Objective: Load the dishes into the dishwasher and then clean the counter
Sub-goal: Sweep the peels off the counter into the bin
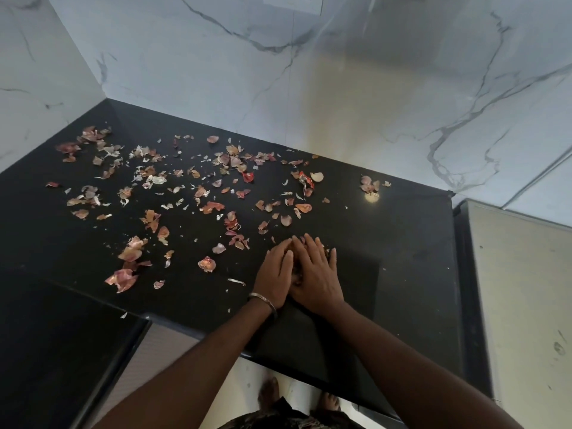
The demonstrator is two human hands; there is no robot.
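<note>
Dry pink and orange onion peels [213, 207] lie scattered over the black counter [402, 243], from the far left corner to the middle. My left hand [274, 275] and my right hand [315, 274] lie side by side on the counter near its front, fingers straight and touching at the tips. They cup a small heap of peels [296, 267] between them; only a sliver of it shows. A metal bangle [263, 300] circles my left wrist.
White marble wall tiles [278, 72] rise behind and left of the counter. A beige panel [520, 305] adjoins the counter's right end. A small cluster of peels [370, 184] lies apart at the back right. Bare feet [269, 394] show on the floor below.
</note>
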